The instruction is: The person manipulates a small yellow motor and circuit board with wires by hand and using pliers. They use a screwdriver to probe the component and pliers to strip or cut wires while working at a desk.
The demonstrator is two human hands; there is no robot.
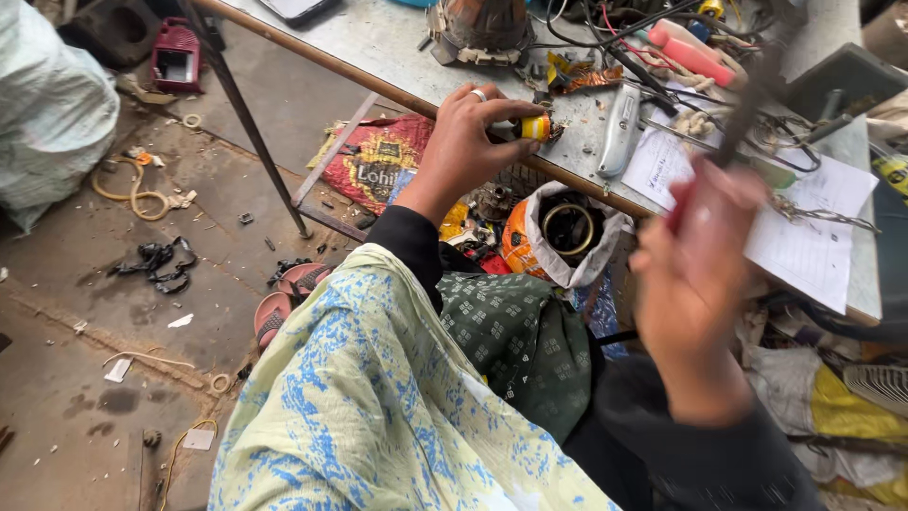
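Left hand (465, 142) pinches a small yellow-taped part (535, 127) between thumb and fingers, pressing it against the near edge of the grey workbench (378, 43). Right hand (695, 274), raised in front of the bench and blurred, is closed around a thin dark tool (742, 109). White papers (813, 237) lie on the bench behind it.

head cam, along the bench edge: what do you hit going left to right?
Left hand pinching a small yellow-banded part → grey utility knife → white paper sheets with the blurred right hand raised in front of them, holding a thin dark tool.
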